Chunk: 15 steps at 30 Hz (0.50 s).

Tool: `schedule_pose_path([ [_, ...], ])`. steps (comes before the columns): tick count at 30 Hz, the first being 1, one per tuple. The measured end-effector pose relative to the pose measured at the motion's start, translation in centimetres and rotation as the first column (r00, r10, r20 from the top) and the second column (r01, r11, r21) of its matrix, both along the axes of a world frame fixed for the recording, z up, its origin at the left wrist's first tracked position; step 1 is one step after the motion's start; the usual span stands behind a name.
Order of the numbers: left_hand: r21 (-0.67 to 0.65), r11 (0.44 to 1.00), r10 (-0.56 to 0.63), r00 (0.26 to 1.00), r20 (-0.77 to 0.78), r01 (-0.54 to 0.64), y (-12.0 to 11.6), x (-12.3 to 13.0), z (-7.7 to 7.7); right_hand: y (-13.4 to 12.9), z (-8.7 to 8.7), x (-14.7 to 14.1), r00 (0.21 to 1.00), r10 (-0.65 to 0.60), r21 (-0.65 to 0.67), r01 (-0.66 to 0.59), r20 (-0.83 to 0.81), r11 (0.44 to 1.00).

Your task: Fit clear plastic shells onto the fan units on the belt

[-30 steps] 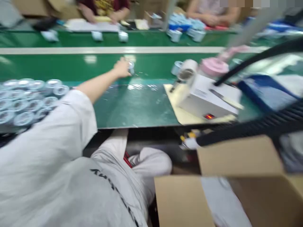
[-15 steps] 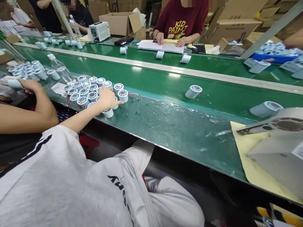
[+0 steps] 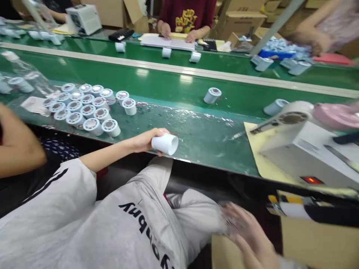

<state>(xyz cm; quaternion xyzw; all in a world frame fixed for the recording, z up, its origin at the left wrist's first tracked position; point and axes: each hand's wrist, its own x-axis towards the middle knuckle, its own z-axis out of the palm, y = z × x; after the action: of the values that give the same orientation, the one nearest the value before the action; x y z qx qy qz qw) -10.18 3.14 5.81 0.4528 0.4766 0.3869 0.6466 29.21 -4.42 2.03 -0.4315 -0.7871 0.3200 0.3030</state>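
My left hand (image 3: 150, 140) is wrapped round a white cylinder (image 3: 166, 144) just above the front edge of the green bench (image 3: 196, 139). The cylinder lies on its side, its open end facing right. Left of it, a group of similar cylinders (image 3: 88, 111) stands upright on the bench, with thin red wires among them. My right hand (image 3: 246, 233) is at the lower right, over my leg and a cardboard surface, smeared by motion. Whether anything is in it cannot be made out.
A grey-white machine (image 3: 303, 149) sits on yellow paper (image 3: 254, 147) at the right. Single cylinders lie on the green conveyor (image 3: 168, 86). A plastic bottle (image 3: 33, 76) stands at the left, near another person's arm (image 3: 19, 142). More people are across the conveyor.
My left hand has moved right from the group, now with a cylinder. My right hand has come into view at the lower right. The view has shifted to the right.
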Motion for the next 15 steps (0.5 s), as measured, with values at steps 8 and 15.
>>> schedule_pose_path([
  [8,0.016,0.737,-0.672,0.735,-0.086,0.676,0.5,9.8,-2.9,0.7,0.0,-7.8,0.904,-0.294,0.416,0.149,0.311,0.897],
  [15,0.411,0.664,-0.398,0.761,-0.513,0.625,0.3,10.6,-2.7,0.5,-0.3,-6.2,0.993,-0.113,-0.031,0.115,0.047,0.993],
])
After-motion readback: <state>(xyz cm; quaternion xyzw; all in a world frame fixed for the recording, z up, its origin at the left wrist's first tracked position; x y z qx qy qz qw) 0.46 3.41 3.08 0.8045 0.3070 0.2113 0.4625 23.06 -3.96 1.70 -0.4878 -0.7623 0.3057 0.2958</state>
